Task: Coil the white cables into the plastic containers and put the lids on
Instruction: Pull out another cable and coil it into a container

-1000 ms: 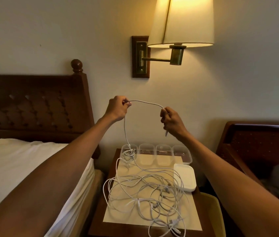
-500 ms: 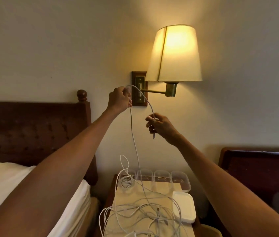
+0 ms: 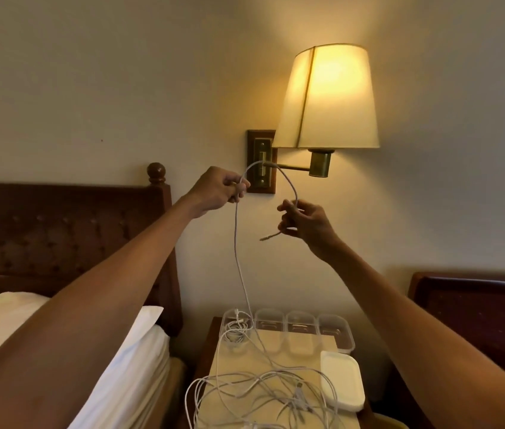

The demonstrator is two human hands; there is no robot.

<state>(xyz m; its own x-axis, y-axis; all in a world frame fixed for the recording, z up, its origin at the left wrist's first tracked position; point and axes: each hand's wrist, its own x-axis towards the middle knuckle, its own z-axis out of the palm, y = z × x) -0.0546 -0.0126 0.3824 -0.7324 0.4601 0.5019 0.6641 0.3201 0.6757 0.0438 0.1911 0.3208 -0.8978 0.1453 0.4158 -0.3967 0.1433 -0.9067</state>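
1. My left hand [image 3: 220, 188] pinches the cable [image 3: 234, 243]. My right hand [image 3: 304, 221], at its 4 o'clock, pinches the same cable near the plug end.
2. A short arc bridges my hands. The long run drops from the left hand toward 6 o'clock onto the counter [image 3: 209, 345].
3. The containers [image 3: 336, 331] stand well below, at 6 o'clock.
4. Judgement: the left hand is nearer the slack, so it feeds while the right winds.

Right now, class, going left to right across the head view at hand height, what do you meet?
Bedpost knob → left hand → lamp's wall plate → right hand → second headboard. Both hands hold one white cable.
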